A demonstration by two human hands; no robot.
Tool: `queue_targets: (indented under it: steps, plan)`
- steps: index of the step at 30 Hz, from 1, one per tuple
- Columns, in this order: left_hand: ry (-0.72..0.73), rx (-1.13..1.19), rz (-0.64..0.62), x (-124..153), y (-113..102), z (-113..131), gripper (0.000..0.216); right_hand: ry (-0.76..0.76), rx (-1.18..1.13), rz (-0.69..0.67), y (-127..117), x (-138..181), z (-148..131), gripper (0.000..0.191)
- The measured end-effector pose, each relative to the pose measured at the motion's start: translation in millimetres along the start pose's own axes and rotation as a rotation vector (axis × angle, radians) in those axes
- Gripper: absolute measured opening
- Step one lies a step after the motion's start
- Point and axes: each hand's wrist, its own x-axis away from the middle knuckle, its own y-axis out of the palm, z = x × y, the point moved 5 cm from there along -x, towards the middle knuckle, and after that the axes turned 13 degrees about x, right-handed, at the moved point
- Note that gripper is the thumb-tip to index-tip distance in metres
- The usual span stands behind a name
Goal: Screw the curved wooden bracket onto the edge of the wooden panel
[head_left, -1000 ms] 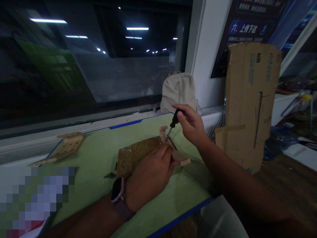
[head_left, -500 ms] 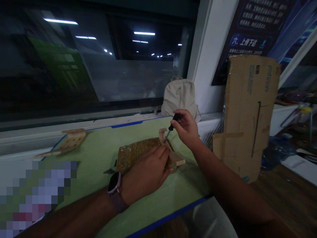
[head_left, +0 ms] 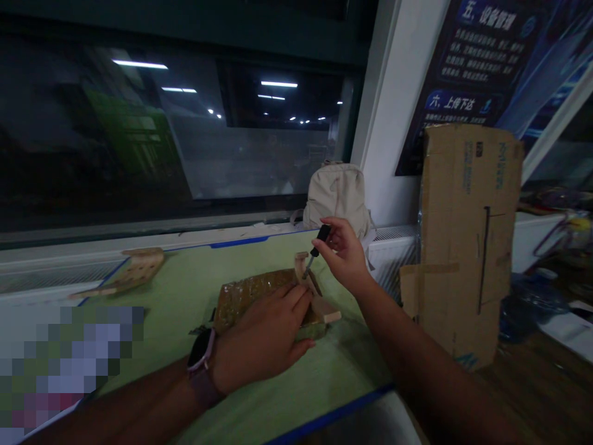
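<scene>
One camera looks from the person's head, forward and downward: the left hand (head_left: 264,330) and the right hand (head_left: 343,256) are near, around the frame's middle, above the table (head_left: 347,364), while the window (head_left: 259,154), farther, fills the upper left

left wrist (head_left: 223,371): watch (head_left: 200,350); dark rounded-square screen (head_left: 199,347); pinkish case (head_left: 212,342); mauve strap (head_left: 204,386); forearms (head_left: 139,392) and fingers (head_left: 294,298) bare

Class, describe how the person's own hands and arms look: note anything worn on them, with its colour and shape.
The left hand and right hand are both gloveless, and no sleeves show on the forearms in view. The left wrist wears a watch with a dark, rounded face, a pinkish rim and a dull purplish strap.
</scene>
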Motion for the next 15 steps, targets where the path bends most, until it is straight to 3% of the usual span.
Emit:
queue_targets:
  steps: [4,11,15]
  plan:
    - [0.000,0.067,-0.032,-1,-11,-3,0.051,-0.022,0.057,0.031,-2,2,-1,0.033]
    - [0.061,0.177,-0.034,-7,-24,-9,0.045,0.101,-0.255,-0.072,10,1,9,0.043]
    - [0.025,0.193,-0.031,-7,-19,-11,0.047,0.116,-0.259,-0.010,6,-3,14,0.045]
